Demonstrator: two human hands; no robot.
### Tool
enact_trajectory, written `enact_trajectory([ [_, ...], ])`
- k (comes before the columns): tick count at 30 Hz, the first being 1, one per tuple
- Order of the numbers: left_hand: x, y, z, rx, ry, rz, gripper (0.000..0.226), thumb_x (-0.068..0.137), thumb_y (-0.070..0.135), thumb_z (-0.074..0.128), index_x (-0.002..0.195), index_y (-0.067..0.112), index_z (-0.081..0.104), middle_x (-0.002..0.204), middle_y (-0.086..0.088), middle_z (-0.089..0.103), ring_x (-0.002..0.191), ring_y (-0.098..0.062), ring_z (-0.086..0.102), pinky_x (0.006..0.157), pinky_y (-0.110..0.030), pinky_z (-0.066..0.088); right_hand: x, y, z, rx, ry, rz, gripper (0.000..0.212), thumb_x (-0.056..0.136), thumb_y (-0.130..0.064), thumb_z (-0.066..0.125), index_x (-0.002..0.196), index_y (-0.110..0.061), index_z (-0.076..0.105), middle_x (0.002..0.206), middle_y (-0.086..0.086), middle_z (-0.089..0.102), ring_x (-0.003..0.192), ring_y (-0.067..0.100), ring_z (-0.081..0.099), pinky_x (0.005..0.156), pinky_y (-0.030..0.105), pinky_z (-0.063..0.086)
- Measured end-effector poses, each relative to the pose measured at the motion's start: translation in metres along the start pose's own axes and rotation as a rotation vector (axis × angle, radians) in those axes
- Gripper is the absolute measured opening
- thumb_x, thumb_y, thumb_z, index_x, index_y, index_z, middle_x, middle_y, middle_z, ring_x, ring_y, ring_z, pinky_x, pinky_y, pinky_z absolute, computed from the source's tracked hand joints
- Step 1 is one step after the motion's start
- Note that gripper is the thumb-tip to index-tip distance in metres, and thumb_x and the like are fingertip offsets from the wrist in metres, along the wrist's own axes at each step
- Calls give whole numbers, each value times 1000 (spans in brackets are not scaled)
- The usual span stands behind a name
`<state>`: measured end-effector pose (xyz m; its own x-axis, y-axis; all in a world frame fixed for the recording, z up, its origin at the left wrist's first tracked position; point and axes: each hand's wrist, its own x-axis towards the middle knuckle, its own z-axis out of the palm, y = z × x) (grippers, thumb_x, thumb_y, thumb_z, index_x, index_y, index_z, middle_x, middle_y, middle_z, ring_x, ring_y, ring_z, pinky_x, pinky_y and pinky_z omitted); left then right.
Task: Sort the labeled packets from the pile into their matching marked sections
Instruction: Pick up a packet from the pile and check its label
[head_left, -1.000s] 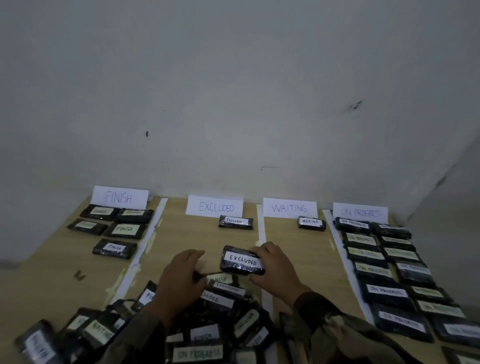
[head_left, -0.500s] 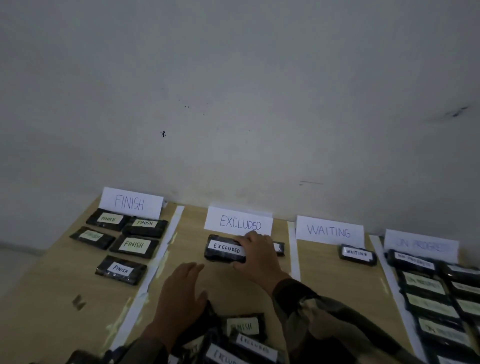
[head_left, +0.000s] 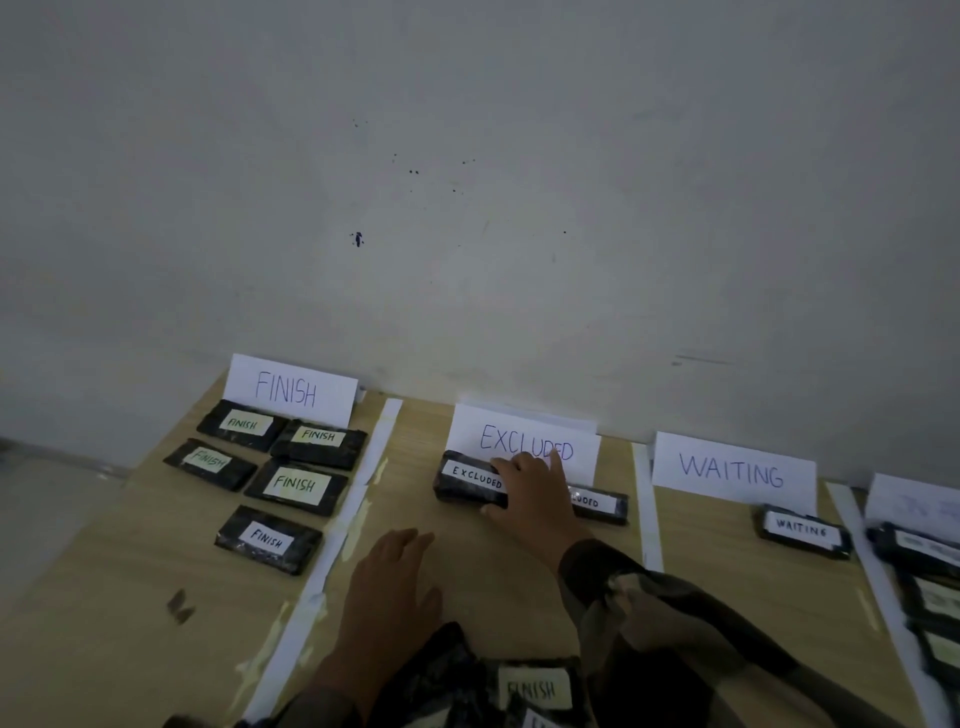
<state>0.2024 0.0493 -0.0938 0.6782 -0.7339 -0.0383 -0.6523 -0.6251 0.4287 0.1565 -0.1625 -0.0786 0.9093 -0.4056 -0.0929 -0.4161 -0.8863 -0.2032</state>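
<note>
- Wall (head_left: 467, 208): grey, scuffed, behind everything.
- Table (head_left: 104, 623): light wood, split into sections by white strips (head_left: 337, 519).
- Pile (head_left: 530, 688): dark packets at the near edge, the top label reads FINISH.
- Signs stand against the wall: FINISH sign (head_left: 291, 389), EXCLUDED sign (head_left: 519, 434), WAITING sign (head_left: 732, 470). A fourth at the right edge is blurred.
- Left hand (head_left: 389, 587): flat, fingers straight and loose, holds nothing, just beyond the pile.
- Right hand (head_left: 530, 499): clamped on the right end of the EXCLUDED packet (head_left: 470, 480), thumb on the near edge, fingers over the top.
- EXCLUDED packet: in the EXCLUDED section, just in front of its sign. Whether it touches the table, cannot tell.
- Other EXCLUDED packet (head_left: 597, 503): just right of the hand, partly hidden.
- FINISH packets (head_left: 296, 486): five, in the FINISH section.
- WAITING packet (head_left: 802, 530): alone under its sign.
- Right-edge packets (head_left: 930, 551): labels unreadable.
</note>
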Motion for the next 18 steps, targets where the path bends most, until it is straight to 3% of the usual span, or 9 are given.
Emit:
enact_trajectory([
  [2,-1,-3,2,-3,-16,3,57,65,43,45,107,11,65,105,-10,66,93,-30,66,71,-42,58,-4,-1,-1,19,10,-1,71,83,-49,59,143,-19,36,136,5,45,127,23,41,118,49,0],
  [4,-2,-4,1,-19,-33,8,57,66,43,44,108,11,65,106,-10,66,94,-31,66,72,-44,57,-13,-2,-6,80,68,-32,69,81,-44,62,141,-19,39,135,6,46,127,24,41,116,47,10],
  [7,-3,-7,0,-7,-53,33,57,68,44,44,110,11,64,107,-11,66,96,-32,65,71,-44,57,-41,-3,-16,204,118,-81,48,78,-28,65,125,-18,56,117,5,56,109,24,51,93,36,36],
  [9,-5,-5,-1,-20,-59,50,59,69,46,42,112,11,64,110,-12,65,100,-33,64,75,-46,55,-65,-3,-21,258,-26,-97,37,79,-17,61,117,-19,60,111,3,58,103,23,53,82,31,39],
  [13,-12,8,-2,-57,-38,96,68,70,52,33,121,14,60,124,-10,59,115,-31,55,88,-45,47,-106,8,-17,44,-425,-103,37,87,-19,58,123,-23,56,119,5,53,110,25,50,85,31,38],
  [18,-17,27,-1,-89,-107,138,79,66,56,23,130,19,52,134,-3,49,126,-24,44,97,-39,39,-139,14,-4,5,-464,-26,47,79,-26,69,124,-20,54,120,8,52,110,28,48,87,33,35],
])
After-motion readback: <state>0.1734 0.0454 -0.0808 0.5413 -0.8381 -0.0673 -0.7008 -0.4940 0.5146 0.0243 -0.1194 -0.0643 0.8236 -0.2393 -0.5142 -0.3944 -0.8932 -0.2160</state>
